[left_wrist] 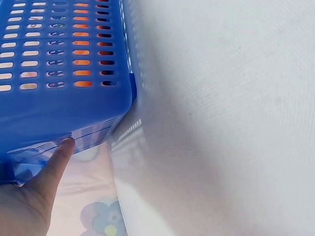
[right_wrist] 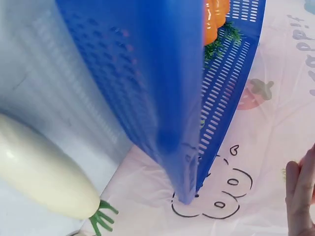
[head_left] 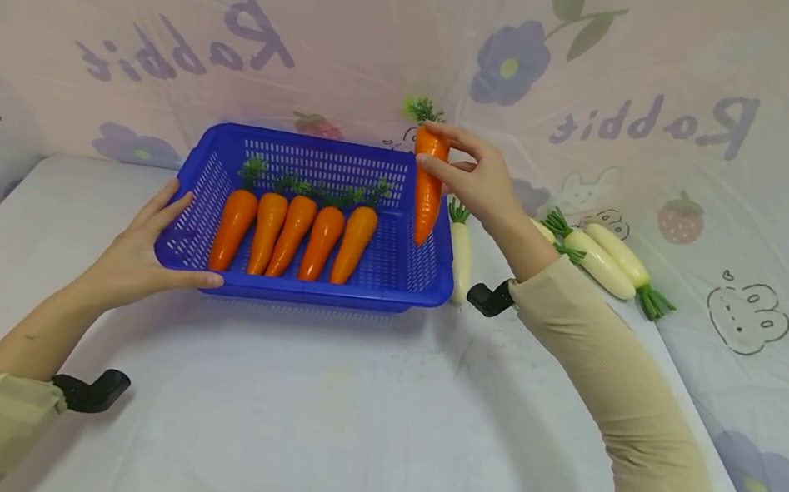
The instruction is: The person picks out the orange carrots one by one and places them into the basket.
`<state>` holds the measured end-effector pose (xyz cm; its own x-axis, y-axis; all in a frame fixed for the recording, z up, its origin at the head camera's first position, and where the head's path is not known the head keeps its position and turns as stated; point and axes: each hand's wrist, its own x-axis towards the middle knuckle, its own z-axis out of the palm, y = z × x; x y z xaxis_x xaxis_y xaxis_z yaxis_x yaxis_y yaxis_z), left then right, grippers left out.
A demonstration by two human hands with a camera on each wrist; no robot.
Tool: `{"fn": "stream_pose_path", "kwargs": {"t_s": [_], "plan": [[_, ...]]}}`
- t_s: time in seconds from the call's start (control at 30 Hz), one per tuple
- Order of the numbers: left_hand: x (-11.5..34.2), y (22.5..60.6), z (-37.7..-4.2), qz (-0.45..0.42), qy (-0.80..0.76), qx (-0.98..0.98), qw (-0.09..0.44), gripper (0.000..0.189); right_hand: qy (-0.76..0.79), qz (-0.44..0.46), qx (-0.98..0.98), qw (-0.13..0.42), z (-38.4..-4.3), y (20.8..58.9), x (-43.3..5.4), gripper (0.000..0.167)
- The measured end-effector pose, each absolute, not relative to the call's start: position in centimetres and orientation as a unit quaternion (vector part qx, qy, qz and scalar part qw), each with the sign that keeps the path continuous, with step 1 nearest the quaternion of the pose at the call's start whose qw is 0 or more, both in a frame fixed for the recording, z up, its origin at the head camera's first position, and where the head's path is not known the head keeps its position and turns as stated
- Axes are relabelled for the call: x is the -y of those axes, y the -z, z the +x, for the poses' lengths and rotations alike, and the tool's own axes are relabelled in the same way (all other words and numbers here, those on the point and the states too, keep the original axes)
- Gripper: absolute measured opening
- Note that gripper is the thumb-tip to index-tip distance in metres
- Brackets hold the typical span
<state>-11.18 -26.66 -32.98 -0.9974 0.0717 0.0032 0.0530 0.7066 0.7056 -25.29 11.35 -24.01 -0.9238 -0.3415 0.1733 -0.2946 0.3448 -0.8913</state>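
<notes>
A blue plastic basket (head_left: 312, 293) with slotted walls stands on the white table, several orange carrots (head_left: 234, 223) lying side by side in it, green tops toward the back. My left hand (head_left: 131, 259) holds the basket's left end, thumb along the front rim and fingers spread on the side; the left wrist view shows a digit (left_wrist: 61, 152) against the slotted wall. Between thumb and fingers, my right hand (head_left: 476, 173) pinches another carrot (head_left: 428, 192) near its leafy top. This carrot hangs tip down over the basket's right end.
Close to the basket's right side lies a white radish (head_left: 461, 260), also large in the right wrist view (right_wrist: 44, 172). More white radishes (head_left: 600, 262) with green stems lie at the table's right edge. A printed rabbit-pattern sheet (head_left: 385, 43) hangs behind the table.
</notes>
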Motion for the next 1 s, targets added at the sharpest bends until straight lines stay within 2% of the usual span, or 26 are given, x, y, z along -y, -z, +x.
{"fn": "stream_pose_path", "kwargs": {"t_s": [0.33,0.73,1.0], "plan": [[26.6,32.9,-11.1,0.031,-0.384,-0.923,0.013,0.116,0.493,-0.174,-0.85,0.072,-26.5,23.9,-9.4,0.051],[26.7,32.9,-11.0,0.028,-0.389,-0.921,0.01,0.116,0.492,-0.196,-0.837,0.141,-27.8,24.2,-7.7,0.051],[26.6,33.0,-11.1,0.031,-0.382,-0.923,0.011,0.116,0.481,-0.138,-0.844,0.195,-28.2,25.2,-7.4,0.052]]}}
